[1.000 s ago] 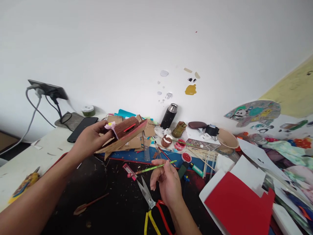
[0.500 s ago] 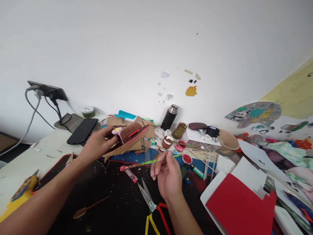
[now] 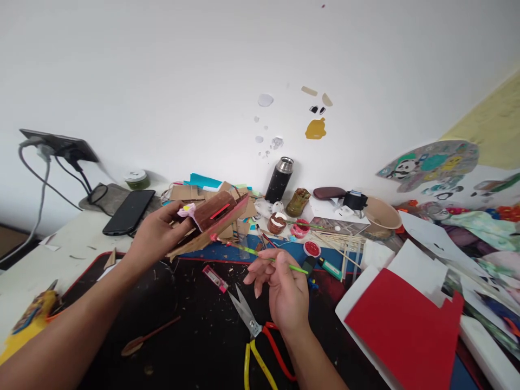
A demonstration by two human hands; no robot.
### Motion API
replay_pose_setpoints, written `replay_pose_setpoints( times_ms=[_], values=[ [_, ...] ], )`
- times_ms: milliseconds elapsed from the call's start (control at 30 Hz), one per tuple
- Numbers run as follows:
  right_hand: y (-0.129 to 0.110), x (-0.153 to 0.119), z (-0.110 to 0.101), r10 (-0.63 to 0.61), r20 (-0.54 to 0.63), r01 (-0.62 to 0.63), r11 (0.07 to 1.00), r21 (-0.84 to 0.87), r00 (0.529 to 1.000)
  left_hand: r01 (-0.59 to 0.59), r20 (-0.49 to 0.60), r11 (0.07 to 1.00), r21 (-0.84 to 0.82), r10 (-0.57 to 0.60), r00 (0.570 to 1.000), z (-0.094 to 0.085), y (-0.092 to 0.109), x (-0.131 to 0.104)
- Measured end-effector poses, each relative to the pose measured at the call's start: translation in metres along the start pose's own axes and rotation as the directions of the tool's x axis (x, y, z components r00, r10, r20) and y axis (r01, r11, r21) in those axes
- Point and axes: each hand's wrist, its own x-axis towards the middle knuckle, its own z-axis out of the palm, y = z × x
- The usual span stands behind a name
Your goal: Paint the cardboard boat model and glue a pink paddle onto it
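Note:
Pinched at its left end in my left hand [image 3: 156, 233] is a brown-painted cardboard model [image 3: 213, 210], shaped rather like a boat, with a red stripe on its side. It is tilted above the work mat. My right hand [image 3: 286, 295] grips a green-handled paintbrush [image 3: 298, 268] between thumb and fingers. The brush's red tip is close to the model's lower edge; I cannot tell whether they touch. Scissors [image 3: 252, 327] with red and yellow handles lie below, blades apart. A small painted paddle [image 3: 136, 345] rests on the mat at lower left.
A red paint pot [image 3: 312, 248] and a brown paint jar [image 3: 277, 224] sit beyond my right hand. Behind them stands a black flask [image 3: 279, 181]. Red card [image 3: 406, 325] lies at right, a phone [image 3: 129, 212] at left, and cardboard scraps [image 3: 182, 193] against the wall.
The paintbrush has swung so its red tip is raised from near the mat toward the model's lower edge. The model stays in my left hand. The whole view has tipped slightly downward.

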Motion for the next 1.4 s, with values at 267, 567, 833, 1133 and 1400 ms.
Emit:
replay_pose_setpoints(
  times_ms=[267,567,833,1133,1400],
  values=[
    [0.0,-0.006,0.004,-0.04,0.048,0.043,0.997,-0.07,0.998,-0.003,0.0,0.998,-0.055,0.003,1.0,0.001,0.005,-0.003],
    [-0.001,-0.011,0.009,-0.064,0.072,0.076,0.981,-0.178,0.995,0.053,0.023,0.99,-0.133,-0.05,0.998,0.003,0.004,-0.004],
    [0.004,-0.015,0.009,-0.114,0.128,0.138,0.971,-0.195,0.985,0.088,0.06,0.978,-0.19,-0.078,0.995,0.005,0.001,-0.003],
    [0.002,-0.013,0.008,-0.087,0.079,0.102,0.974,-0.203,0.993,0.118,0.085,0.968,-0.221,-0.101,0.991,0.004,0.001,-0.003],
    [0.004,-0.016,0.011,-0.064,0.112,0.088,0.971,-0.221,0.992,0.117,0.083,0.961,-0.25,-0.1,0.992,0.007,0.0,-0.002]
  ],
)
